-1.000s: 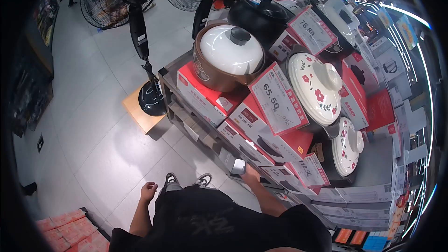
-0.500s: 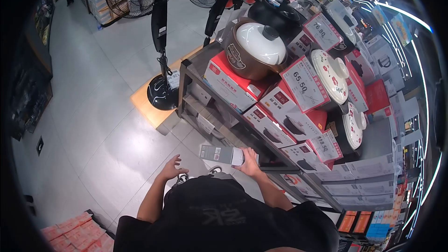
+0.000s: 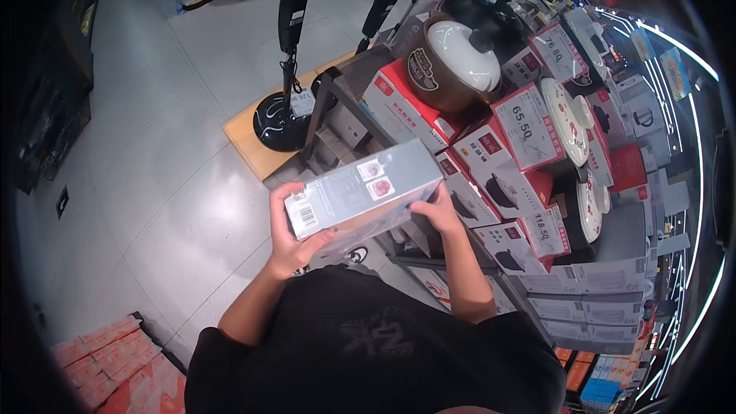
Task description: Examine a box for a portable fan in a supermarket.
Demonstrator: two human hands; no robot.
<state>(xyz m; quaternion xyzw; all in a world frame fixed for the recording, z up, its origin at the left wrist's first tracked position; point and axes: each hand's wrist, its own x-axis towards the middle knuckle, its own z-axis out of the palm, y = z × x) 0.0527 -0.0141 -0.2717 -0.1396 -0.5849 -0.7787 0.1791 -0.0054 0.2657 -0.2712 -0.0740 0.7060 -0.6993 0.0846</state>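
Note:
A grey cardboard product box (image 3: 345, 192) is held up in front of my body, tilted with its right end higher. A barcode and two small pictures are printed on its upper side. My left hand (image 3: 291, 234) grips the box's left end, thumb on the near side and fingers around the far corner. At the right end, my right hand (image 3: 438, 211) clasps it with the thumb on the near face; its other fingers are mostly hidden behind the box.
To the right, a shelf holds boxed cookware, a brown pot with a white lid (image 3: 452, 65) and a price sign (image 3: 527, 126). A standing fan's black base (image 3: 280, 123) rests on a wooden platform (image 3: 244, 134). Orange-red packages (image 3: 115, 364) lie at lower left.
The box has risen closer to the camera and moved left. My left hand, previously free with fingers apart, now holds its left end. The view has shifted slightly.

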